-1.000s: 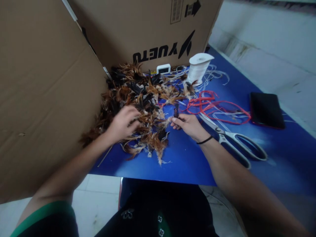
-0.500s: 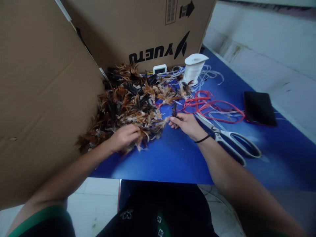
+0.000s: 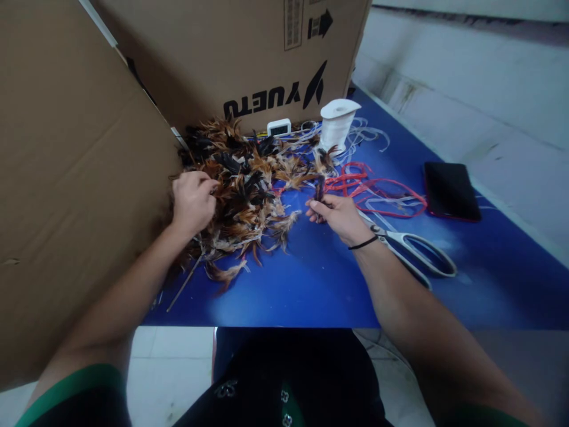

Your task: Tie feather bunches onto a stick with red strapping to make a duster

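Observation:
A heap of brown, tan and black feathers lies against the cardboard. Over its left part is my left hand, fingers curled down among the feathers; what sits between the fingertips is hidden. My right hand, with a black band on the wrist, pinches a small bunch of dark feathers just right of the heap. Scissors with white-edged handles lie beside that wrist, partly beneath the forearm. Red ribbon is looped behind the right hand.
A white ribbon spool stands at the back, loose white strands around it. Left of it is a small white digital display. A black phone-like slab lies at right. Cardboard walls the left and back. A thin stick lies near the front.
My left hand has moved left and away from me, from the heap's front edge to its left part. My right hand still pinches the dark feathers. The view has shifted slightly.

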`<action>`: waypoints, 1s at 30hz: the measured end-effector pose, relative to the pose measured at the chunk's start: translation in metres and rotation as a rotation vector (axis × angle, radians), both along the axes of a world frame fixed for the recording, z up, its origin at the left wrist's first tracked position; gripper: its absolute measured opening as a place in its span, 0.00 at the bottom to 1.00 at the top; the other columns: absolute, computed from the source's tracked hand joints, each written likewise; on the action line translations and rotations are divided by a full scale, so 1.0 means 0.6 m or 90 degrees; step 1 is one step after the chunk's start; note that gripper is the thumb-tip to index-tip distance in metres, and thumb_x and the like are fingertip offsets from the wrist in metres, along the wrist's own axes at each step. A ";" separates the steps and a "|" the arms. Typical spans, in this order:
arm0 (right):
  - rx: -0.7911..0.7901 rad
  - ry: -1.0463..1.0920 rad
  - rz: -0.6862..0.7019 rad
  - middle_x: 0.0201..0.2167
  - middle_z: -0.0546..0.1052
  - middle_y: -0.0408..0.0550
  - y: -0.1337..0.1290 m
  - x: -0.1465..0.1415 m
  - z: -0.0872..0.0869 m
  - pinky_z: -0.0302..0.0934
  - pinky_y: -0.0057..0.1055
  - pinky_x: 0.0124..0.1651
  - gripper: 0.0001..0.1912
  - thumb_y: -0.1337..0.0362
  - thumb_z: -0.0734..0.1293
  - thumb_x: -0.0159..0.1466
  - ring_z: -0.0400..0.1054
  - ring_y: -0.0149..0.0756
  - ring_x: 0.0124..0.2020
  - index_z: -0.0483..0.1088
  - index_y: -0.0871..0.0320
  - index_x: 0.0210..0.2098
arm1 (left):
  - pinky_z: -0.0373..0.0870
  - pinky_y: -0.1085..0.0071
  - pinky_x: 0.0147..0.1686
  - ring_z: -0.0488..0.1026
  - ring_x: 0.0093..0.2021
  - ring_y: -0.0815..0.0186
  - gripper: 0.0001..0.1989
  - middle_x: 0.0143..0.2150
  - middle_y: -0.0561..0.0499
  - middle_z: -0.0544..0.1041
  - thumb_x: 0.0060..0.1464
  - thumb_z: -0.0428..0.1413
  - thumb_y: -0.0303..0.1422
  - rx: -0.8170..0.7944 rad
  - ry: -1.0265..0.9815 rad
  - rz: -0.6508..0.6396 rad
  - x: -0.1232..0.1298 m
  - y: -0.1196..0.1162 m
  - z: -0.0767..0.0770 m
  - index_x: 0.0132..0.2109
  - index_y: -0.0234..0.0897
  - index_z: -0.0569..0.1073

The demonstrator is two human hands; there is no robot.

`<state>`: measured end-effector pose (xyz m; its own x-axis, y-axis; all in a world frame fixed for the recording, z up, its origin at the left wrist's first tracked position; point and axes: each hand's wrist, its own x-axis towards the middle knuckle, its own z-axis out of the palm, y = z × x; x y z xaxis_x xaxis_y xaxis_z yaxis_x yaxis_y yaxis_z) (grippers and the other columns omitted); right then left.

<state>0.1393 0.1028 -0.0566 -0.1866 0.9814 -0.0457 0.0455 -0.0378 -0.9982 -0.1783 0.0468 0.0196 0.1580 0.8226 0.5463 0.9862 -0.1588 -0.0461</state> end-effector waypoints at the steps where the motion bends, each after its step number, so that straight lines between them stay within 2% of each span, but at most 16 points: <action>1: 0.000 -0.001 -0.002 0.21 0.76 0.46 0.000 0.001 0.000 0.60 0.24 0.24 0.10 0.60 0.71 0.54 0.67 0.26 0.20 0.72 0.61 0.25 | 0.62 0.51 0.53 0.69 0.50 0.54 0.13 0.44 0.43 0.75 0.53 0.51 0.26 -0.032 0.002 -0.048 0.034 -0.001 -0.001 0.43 0.37 0.77; 4: 0.009 -0.006 -0.003 0.21 0.75 0.46 0.002 0.002 -0.001 0.60 0.24 0.24 0.10 0.60 0.70 0.55 0.67 0.26 0.20 0.72 0.61 0.24 | 0.69 0.63 0.46 0.73 0.41 0.62 0.12 0.39 0.46 0.77 0.59 0.48 0.31 -0.206 -0.022 -0.183 0.133 0.001 -0.024 0.44 0.35 0.76; 7: 0.017 -0.006 -0.006 0.20 0.75 0.45 0.004 0.003 -0.004 0.60 0.25 0.24 0.10 0.60 0.70 0.54 0.66 0.26 0.20 0.72 0.61 0.25 | 0.70 0.66 0.41 0.73 0.42 0.62 0.15 0.47 0.43 0.74 0.59 0.51 0.36 -0.315 0.007 -0.162 0.206 0.008 -0.064 0.49 0.34 0.73; 9: 0.021 -0.004 -0.007 0.20 0.75 0.45 0.005 0.005 -0.004 0.60 0.25 0.24 0.10 0.60 0.70 0.54 0.66 0.27 0.19 0.71 0.61 0.25 | 0.70 0.67 0.39 0.73 0.41 0.62 0.13 0.48 0.41 0.72 0.60 0.50 0.32 -0.357 0.046 -0.161 0.233 0.010 -0.088 0.49 0.33 0.71; 12: 0.034 -0.005 -0.007 0.20 0.75 0.45 0.008 0.007 -0.004 0.60 0.26 0.25 0.10 0.59 0.70 0.55 0.66 0.27 0.20 0.70 0.61 0.24 | 0.70 0.67 0.40 0.72 0.39 0.63 0.12 0.42 0.43 0.73 0.59 0.46 0.25 -0.384 0.102 -0.266 0.242 0.007 -0.107 0.44 0.32 0.72; 14: 0.044 -0.010 -0.007 0.20 0.75 0.45 0.010 0.008 -0.005 0.60 0.26 0.25 0.11 0.59 0.69 0.55 0.66 0.27 0.20 0.70 0.60 0.24 | 0.69 0.64 0.43 0.71 0.41 0.61 0.11 0.41 0.43 0.73 0.59 0.45 0.25 -0.358 0.141 -0.331 0.232 0.002 -0.109 0.42 0.32 0.73; 16: 0.054 -0.019 -0.003 0.21 0.75 0.45 0.011 0.009 -0.006 0.60 0.26 0.25 0.11 0.58 0.69 0.55 0.66 0.27 0.20 0.70 0.60 0.24 | 0.66 0.58 0.49 0.69 0.48 0.57 0.10 0.46 0.41 0.72 0.58 0.47 0.27 -0.300 0.174 -0.346 0.213 0.000 -0.106 0.42 0.34 0.72; 18: 0.065 -0.030 0.004 0.21 0.75 0.46 0.011 0.010 -0.007 0.60 0.27 0.25 0.13 0.57 0.69 0.55 0.66 0.28 0.20 0.70 0.60 0.24 | 0.61 0.53 0.56 0.63 0.57 0.52 0.11 0.55 0.39 0.69 0.56 0.49 0.27 -0.247 0.201 -0.317 0.189 0.004 -0.100 0.45 0.35 0.72; 20: 0.076 -0.043 0.011 0.22 0.76 0.46 0.011 0.010 -0.008 0.60 0.27 0.25 0.14 0.55 0.69 0.55 0.67 0.28 0.20 0.69 0.60 0.24 | 0.59 0.50 0.57 0.60 0.60 0.51 0.13 0.59 0.38 0.65 0.55 0.50 0.25 -0.235 0.216 -0.262 0.161 0.014 -0.094 0.46 0.35 0.72; 22: 0.083 -0.052 0.014 0.22 0.76 0.47 0.010 0.011 -0.008 0.60 0.28 0.26 0.14 0.54 0.69 0.55 0.67 0.29 0.21 0.69 0.60 0.24 | 0.65 0.55 0.51 0.65 0.55 0.53 0.14 0.55 0.37 0.68 0.54 0.48 0.23 -0.260 0.209 -0.224 0.130 0.029 -0.089 0.46 0.35 0.72; 25: 0.084 -0.061 0.014 0.22 0.76 0.48 0.010 0.011 -0.007 0.61 0.28 0.26 0.15 0.53 0.68 0.56 0.68 0.29 0.21 0.69 0.59 0.23 | 0.68 0.60 0.47 0.70 0.43 0.58 0.15 0.41 0.41 0.74 0.52 0.45 0.19 -0.276 0.186 -0.207 0.078 0.050 -0.077 0.41 0.34 0.73; 30: 0.088 -0.079 0.019 0.23 0.77 0.48 0.010 0.011 -0.009 0.62 0.29 0.27 0.15 0.53 0.68 0.56 0.68 0.30 0.21 0.70 0.59 0.24 | 0.69 0.63 0.45 0.71 0.40 0.61 0.12 0.35 0.46 0.74 0.48 0.46 0.21 -0.192 0.001 -0.126 -0.015 0.074 -0.048 0.34 0.37 0.73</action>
